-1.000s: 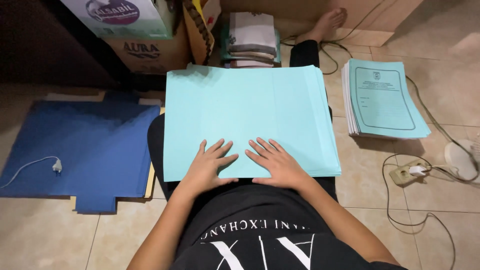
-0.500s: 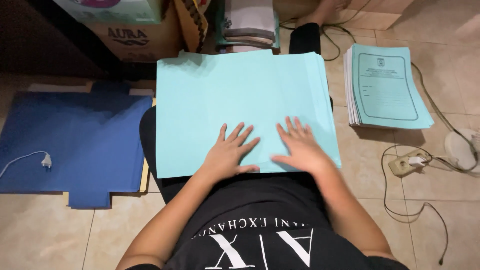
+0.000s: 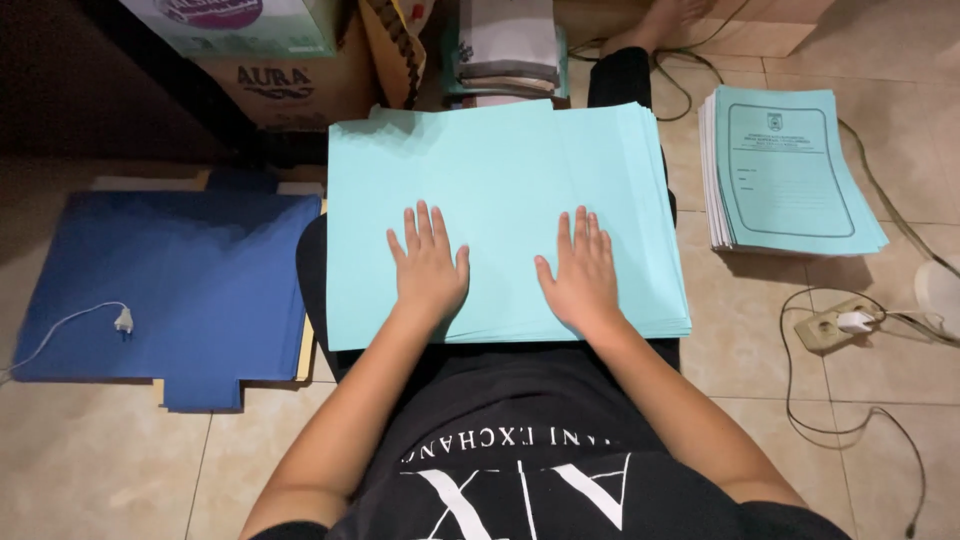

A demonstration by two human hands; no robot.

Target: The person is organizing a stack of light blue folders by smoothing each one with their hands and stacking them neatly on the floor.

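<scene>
A seated person presses both palms flat on a stack of light-blue paper sheets (image 3: 500,180) resting across the lap, the left hand (image 3: 430,268) and right hand (image 3: 580,275) lying side by side near the stack's near edge, fingers spread and open, gripping nothing. The stack covers most of the lap, its far edge reaching toward a pile of folded cloth (image 3: 508,50) and cardboard boxes (image 3: 290,70) beyond it. On the tiled floor (image 3: 100,460) to the left lies a flattened dark-blue cardboard sheet (image 3: 170,285), with a white cable and plug (image 3: 122,320) resting on its left part. To the right, well apart from the lap, sits a second pile of printed light-blue booklets (image 3: 790,170); nearer the person, a power strip (image 3: 835,325) with trailing black cords lies on the floor.
</scene>
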